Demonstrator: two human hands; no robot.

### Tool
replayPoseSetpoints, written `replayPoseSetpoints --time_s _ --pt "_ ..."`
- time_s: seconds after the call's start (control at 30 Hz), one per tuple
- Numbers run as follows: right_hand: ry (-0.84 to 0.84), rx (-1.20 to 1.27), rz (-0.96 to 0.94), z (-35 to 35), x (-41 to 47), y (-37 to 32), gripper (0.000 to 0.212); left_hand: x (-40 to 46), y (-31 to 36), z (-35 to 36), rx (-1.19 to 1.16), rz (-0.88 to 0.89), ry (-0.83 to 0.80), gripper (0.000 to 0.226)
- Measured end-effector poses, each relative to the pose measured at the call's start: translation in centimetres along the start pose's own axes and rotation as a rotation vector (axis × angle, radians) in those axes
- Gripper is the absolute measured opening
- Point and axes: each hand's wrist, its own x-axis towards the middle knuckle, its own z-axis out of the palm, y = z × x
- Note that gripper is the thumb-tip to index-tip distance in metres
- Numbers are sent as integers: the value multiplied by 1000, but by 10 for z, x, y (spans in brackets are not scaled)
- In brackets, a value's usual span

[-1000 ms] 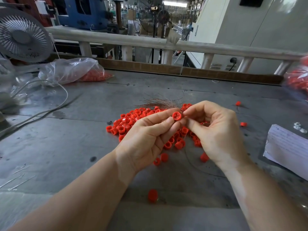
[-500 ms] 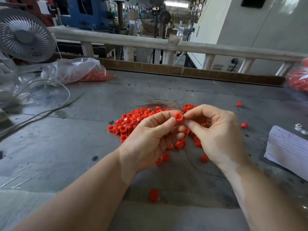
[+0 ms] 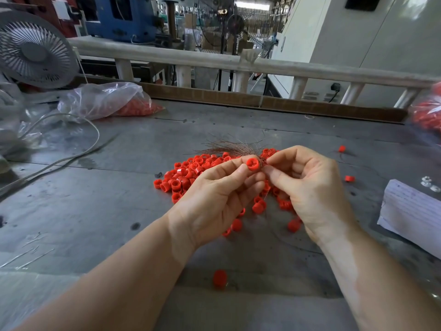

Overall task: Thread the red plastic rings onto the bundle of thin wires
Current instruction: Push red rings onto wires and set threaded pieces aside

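Counter (image 3: 100, 211) of grey, scuffed metal fills the view, with a pale rail (image 3: 310, 70) along its far edge. At the far left stands a white fan (image 3: 35, 50), and near it lies a clear plastic bag (image 3: 102, 101) with red pieces showing through its right end. A white cable (image 3: 71, 158) loops across the left part of the surface. A stack of paper (image 3: 410, 211) lies at the right edge.

In the middle, a pile of red rings (image 3: 188, 173) spreads on the surface, partly hidden under both hands; a few strays lie apart, one near the bottom (image 3: 220, 278) and two to the right (image 3: 349, 178).

The left hand (image 3: 214, 199) is curled, pinching a single red ring (image 3: 252, 164) between thumb and forefinger, the ring's open face turned toward the camera. The right hand (image 3: 310, 187) is also curled, thumb and forefinger pinched together just beside that ring, holding the bundle of thin wires (image 3: 233, 148) at its gathered end. The wires fan out leftward and away above the pile, their loose tips splayed. Whether the wire ends have entered the ring cannot be told, since the fingers cover the meeting point.
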Motion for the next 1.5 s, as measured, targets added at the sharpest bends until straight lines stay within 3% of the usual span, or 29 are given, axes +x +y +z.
replayPoseSetpoints --time_s 0.1,0.27,0.43,0.57,0.73,0.97,1.2,1.5 --pt "-10 54 116 2 -2 -1 14 1 0 -1 -13 4 10 19" --pt "-26 108 281 3 -3 -1 25 -1 1 0 -3 17 5 18" --pt "-54 122 281 5 -2 1 12 -1 1 -1 0 16 28 27" --pt "-69 123 308 5 -2 2 16 0 1 -1 30 44 39 23" --pt "-100 19 342 4 -3 3 32 0 0 -2 79 70 40 19" --pt "-49 -119 281 -3 0 8 17 3 -2 -6 75 78 76 13" --pt "-13 -396 152 -12 5 13 21 2 -2 -6 133 100 85 13" --pt "-159 -689 147 -21 4 8 27 5 -4 -7 152 131 124 12"
